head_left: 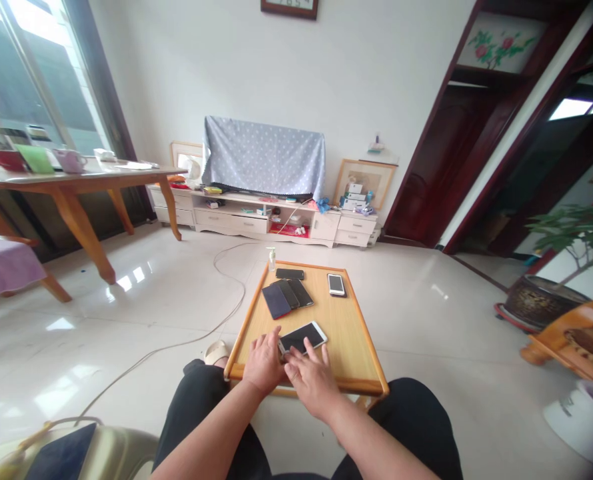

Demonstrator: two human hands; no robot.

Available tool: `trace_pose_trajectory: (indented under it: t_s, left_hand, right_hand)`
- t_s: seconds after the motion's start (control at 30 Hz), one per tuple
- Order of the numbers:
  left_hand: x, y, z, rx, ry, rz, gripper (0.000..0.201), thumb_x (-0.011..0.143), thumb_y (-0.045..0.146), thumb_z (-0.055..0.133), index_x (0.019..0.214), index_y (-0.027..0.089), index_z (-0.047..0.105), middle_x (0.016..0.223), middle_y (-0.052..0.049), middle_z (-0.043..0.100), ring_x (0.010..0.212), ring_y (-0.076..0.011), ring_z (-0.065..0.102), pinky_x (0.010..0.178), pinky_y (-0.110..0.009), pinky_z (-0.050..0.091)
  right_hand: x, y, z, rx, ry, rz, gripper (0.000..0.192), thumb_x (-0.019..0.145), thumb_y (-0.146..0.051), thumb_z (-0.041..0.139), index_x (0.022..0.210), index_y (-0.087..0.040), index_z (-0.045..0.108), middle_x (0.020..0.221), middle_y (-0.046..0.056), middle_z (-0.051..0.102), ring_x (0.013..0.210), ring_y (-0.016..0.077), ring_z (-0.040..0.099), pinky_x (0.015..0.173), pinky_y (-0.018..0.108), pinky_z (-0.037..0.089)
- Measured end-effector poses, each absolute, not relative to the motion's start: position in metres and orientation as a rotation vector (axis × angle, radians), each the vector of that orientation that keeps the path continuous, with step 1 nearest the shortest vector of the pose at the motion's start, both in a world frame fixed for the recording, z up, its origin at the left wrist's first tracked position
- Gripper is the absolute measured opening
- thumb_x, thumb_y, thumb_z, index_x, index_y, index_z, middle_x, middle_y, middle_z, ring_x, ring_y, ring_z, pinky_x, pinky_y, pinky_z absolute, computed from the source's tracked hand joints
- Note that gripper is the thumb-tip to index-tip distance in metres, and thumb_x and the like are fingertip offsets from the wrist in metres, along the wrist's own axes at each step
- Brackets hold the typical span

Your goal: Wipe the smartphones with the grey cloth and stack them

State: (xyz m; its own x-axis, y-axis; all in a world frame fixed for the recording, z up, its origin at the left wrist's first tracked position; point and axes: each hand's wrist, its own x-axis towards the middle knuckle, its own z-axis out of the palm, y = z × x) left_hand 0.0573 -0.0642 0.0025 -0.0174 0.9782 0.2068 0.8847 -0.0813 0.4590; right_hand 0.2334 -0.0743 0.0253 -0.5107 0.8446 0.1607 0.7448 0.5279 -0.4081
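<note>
A white smartphone [304,337] with a dark screen lies on the small wooden table [349,340], close to its near edge. At the phone's left end is my left hand [265,363], its fingers apart, the fingertips by the phone's edge. My right hand [312,379] rests over the phone's near side with fingers spread, one fingertip on or just above the screen. Both palms hide part of the phone's lower edge. Farther up the table lie a dark blue booklet-like case [276,300], black phones or cases [299,293] beside it, and another black phone [290,274].
At the table's right lies a white-faced phone [335,285] on a dark one. A pump bottle [271,259] stands at the far left corner. A cable [176,347] runs across the floor on the left. A potted plant [541,300] stands to the right.
</note>
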Motion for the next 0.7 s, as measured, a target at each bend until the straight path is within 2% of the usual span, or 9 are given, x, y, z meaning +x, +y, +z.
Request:
trace_pose_trajectory:
  t_s: [0.13,0.23,0.47,0.7]
  left_hand:
    - [0.057,-0.066,0.005,2.053,1.976,0.746,0.083,0.073,0.042,0.068,0.145,0.020,0.034,0.130,-0.011,0.062,0.126,-0.0303,0.049,0.107,-0.043,0.031]
    - [0.057,-0.067,0.004,2.068,1.971,0.776,0.086,0.070,0.043,0.070,0.145,0.020,0.035,0.128,-0.010,0.063,0.125,-0.0295,0.050,0.106,-0.041,0.032]
    - [0.055,-0.068,0.001,2.069,1.972,0.794,0.077,0.076,0.038,0.065,0.145,0.018,0.035,0.129,-0.011,0.063,0.124,-0.0286,0.052,0.105,-0.041,0.033]
    - [0.053,-0.070,0.004,2.074,1.961,0.782,0.086,0.070,0.041,0.070,0.145,0.019,0.034,0.127,-0.011,0.063,0.124,-0.0298,0.051,0.104,-0.041,0.034]
  right_hand:
    - [0.256,-0.052,0.029,-1.537,-2.338,0.299,0.048,0.105,-0.050,0.023,0.133,-0.039,0.060,0.145,-0.001,0.054,0.149,0.0306,0.021,0.115,0.067,-0.001]
    - [0.268,-0.039,0.026,-1.760,-2.186,0.270,0.055,0.104,-0.052,0.018,0.138,-0.035,0.057,0.149,0.003,0.050,0.150,0.0325,0.015,0.113,0.070,-0.001]
    - [0.235,-0.067,0.019,-1.412,-2.433,0.366,0.052,0.104,-0.054,0.017,0.143,-0.041,0.050,0.153,-0.003,0.044,0.152,0.0296,0.009,0.116,0.066,-0.005]
    - [0.247,-0.034,0.027,-1.808,-2.192,0.432,0.062,0.103,-0.057,0.012,0.145,-0.032,0.049,0.157,0.001,0.037,0.152,0.0334,0.005,0.113,0.071,-0.004]
